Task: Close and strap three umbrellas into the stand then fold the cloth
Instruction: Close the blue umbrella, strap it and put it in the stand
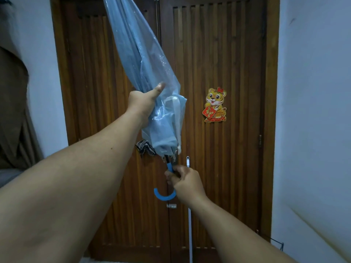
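A closed, translucent light-blue umbrella (141,54) points up and to the left in front of a wooden door. My left hand (142,105) wraps around its bunched canopy near the lower end, thumb raised. A white strap (177,118) hangs down the canopy's right side. My right hand (185,182) grips the shaft just above the blue hooked handle (164,196). A small striped piece of fabric (144,147) shows behind the canopy's lower edge.
The brown slatted wooden door (218,54) fills the background, with a tiger sticker (215,105) on it. A thin white pole (189,215) leans against the door. White walls flank both sides, and dark fabric (11,101) hangs at the left.
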